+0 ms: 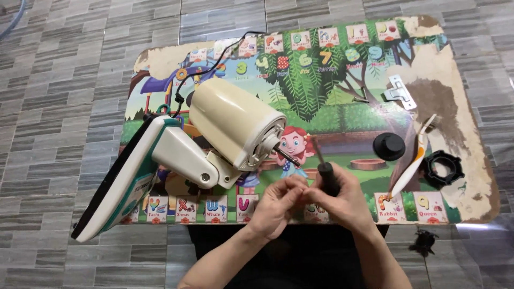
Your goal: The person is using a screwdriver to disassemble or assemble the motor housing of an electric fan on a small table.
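From the head camera, looking straight down: I have both hands meeting low at centre, just at the near edge of the small picture-printed table point(466, 128). My right hand point(345, 200) is closed around the black handle of a screwdriver point(326, 174), whose long axis runs from about five o'clock at the handle up to eleven o'clock at the tip, the thin shank pointing away from me. My left hand point(278, 206) sits touching the right at its nine o'clock side, fingertips pinched together at the base of the handle; whether they hold some small part there, I cannot tell.

The cream fan motor housing point(235, 123) lies at roughly eleven o'clock from the hands, tilted on its white neck point(184, 155), with its metal shaft point(286, 155) aimed toward four o'clock, so shaft and screwdriver tip almost face each other, near but apart. The left hand is the nearer one to the housing. The fan's dark-and-teal base point(115, 187) leans off the table at nine o'clock.

At three o'clock from my right hand lie a white-and-orange tool point(412, 160), a black round cap point(389, 146), a black ring nut point(443, 168), and farther up a metal bracket point(400, 92).
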